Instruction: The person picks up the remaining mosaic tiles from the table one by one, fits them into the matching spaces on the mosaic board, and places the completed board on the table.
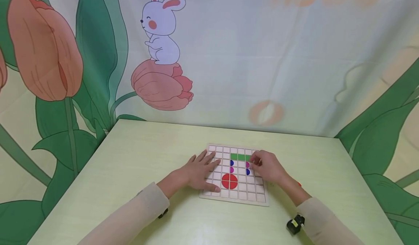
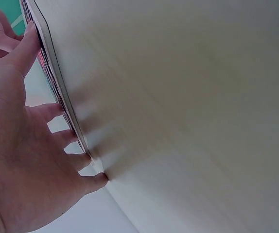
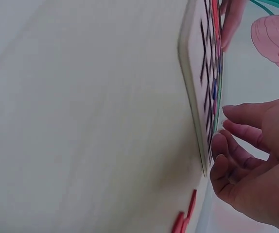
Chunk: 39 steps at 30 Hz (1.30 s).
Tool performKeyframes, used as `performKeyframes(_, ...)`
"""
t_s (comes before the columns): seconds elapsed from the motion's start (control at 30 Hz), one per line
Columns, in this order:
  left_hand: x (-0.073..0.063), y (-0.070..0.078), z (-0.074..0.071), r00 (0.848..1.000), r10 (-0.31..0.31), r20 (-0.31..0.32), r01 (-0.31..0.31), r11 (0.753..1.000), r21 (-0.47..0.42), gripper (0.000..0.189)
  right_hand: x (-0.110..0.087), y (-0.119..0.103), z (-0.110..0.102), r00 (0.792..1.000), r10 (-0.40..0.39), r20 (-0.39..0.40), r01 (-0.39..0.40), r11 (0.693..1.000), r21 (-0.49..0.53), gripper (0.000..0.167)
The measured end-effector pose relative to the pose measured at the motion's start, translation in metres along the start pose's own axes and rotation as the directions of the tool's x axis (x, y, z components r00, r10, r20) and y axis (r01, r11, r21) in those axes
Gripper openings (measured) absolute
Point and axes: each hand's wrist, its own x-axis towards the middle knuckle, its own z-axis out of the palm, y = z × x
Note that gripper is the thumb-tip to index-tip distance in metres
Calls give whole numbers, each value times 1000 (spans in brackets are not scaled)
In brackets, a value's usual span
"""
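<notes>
A square pale grid board (image 1: 249, 197) lies on the table with coloured pieces in its cells. My left hand (image 1: 200, 170) rests spread over its left side, fingers straight, thumb near the front edge. In the left wrist view the fingertips of the left hand (image 2: 30, 160) reach the board's rim (image 2: 57, 73). At the upper right my right hand (image 1: 267, 166) has bent fingers at the end of a green strip (image 1: 238, 157), beside a magenta half-disc (image 1: 247, 164). Thumb and forefinger of the right hand (image 3: 261, 160) come close together at the board; I cannot tell whether they pinch a piece.
A red circle of quarter pieces (image 1: 229, 181) sits low on the grid. Blue half-discs (image 1: 247, 172) and another magenta one (image 1: 231, 170) lie above it. Loose red pieces (image 3: 181, 221) rest on the table right of the board. A printed curtain (image 1: 222, 74) hangs behind.
</notes>
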Motion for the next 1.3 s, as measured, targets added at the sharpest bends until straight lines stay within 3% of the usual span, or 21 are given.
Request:
performKeyframes(0.1,0,1,1,1000,0,1,0,1000,6,110,-5,5,-9,1000,5,5,-5,1000,6,12)
performKeyframes(0.27,1,0,2,1000,-2,0,2,1000,17,111,-14,22,-33,999,-49,-15,49,999,-16,13)
performKeyframes(0.5,0,1,1,1000,-5,-5,5,1000,4,110,-28,50,-56,999,6,-33,-8,998,-55,15)
performKeyframes(0.63,1,1,2,1000,-10,-4,10,1000,-4,110,-35,66,-57,999,23,-24,-24,997,-77,18)
performKeyframes(0.8,3,0,4,1000,-11,-3,11,1000,-5,111,-36,76,-54,1000,-17,-6,16,998,-69,20)
performKeyframes(1.03,7,-2,6,1000,-7,-7,7,1000,-4,111,-32,72,-51,997,-79,8,79,994,-78,13)
performKeyframes(1.3,7,-5,10,1000,-11,-9,11,1000,14,112,-30,66,-47,999,-51,19,52,997,-57,12)
